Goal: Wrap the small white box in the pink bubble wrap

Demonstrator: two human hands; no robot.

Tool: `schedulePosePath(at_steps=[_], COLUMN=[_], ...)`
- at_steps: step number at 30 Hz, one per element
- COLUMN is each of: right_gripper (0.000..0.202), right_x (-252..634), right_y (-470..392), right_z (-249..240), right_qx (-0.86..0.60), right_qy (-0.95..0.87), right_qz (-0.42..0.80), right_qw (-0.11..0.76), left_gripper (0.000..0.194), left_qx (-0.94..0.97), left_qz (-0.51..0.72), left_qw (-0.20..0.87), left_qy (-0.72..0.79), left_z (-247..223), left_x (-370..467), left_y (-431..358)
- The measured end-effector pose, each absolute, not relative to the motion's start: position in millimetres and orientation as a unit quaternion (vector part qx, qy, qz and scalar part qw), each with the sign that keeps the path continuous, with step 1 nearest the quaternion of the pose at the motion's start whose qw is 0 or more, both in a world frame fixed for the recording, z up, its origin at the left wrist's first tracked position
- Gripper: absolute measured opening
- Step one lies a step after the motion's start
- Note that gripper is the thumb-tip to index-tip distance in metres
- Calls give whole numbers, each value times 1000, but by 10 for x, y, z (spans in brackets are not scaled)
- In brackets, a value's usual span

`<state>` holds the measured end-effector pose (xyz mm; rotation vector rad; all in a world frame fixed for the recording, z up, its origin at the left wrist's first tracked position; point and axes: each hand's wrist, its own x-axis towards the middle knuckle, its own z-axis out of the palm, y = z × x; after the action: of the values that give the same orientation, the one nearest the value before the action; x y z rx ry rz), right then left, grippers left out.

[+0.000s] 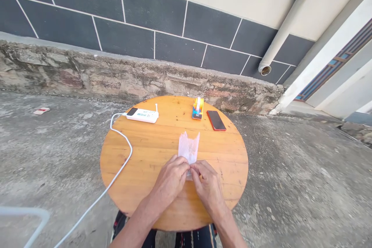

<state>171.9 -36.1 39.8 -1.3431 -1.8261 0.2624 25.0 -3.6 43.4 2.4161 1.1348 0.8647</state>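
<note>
A thin, pale pinkish plastic wrap (188, 147) stands out beyond my fingertips over the round wooden table (139, 151), its far edge jagged. My left hand (175, 172) pinches its near part from the left, fingers closed. From the right, my right hand (207, 180) pinches it too, thumb and forefinger together. The fingertips of both hands almost meet at the wrap. A small piece of the wrap shows below them; whatever lies between the fingertips is hidden.
Near the table's far edge are a white power strip (143, 115) with a cable running off left, a yellow and blue tape dispenser (198, 108), and a red-edged phone (216, 120). Behind stands a tiled wall with a pipe (279, 38). A small red and white packet (41, 111) lies on the ground.
</note>
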Motion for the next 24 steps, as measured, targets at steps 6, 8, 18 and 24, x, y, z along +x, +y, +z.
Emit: schedulePosePath(at_steps=[6, 8, 18, 24], right_gripper=[27, 36, 43, 46], right_x=[1696, 1688, 1791, 1750], right_y=[-386, -414, -461, -361], right_z=[334, 306, 420, 459], right_qx=[-571, -572, -544, -571], right_qy=[-710, -707, -719, -739], right_qz=[88, 97, 199, 147], right_qw=[403, 405, 384, 325], left_gripper=[21, 18, 34, 48], left_qx=[821, 806, 792, 783], left_qz=[339, 343, 366, 382], left_qw=[219, 232, 247, 274], left_qy=[404, 423, 422, 407], left_z=[441, 425, 342, 394], left_x=[254, 252, 263, 223], left_y=[-44, -54, -60, -89])
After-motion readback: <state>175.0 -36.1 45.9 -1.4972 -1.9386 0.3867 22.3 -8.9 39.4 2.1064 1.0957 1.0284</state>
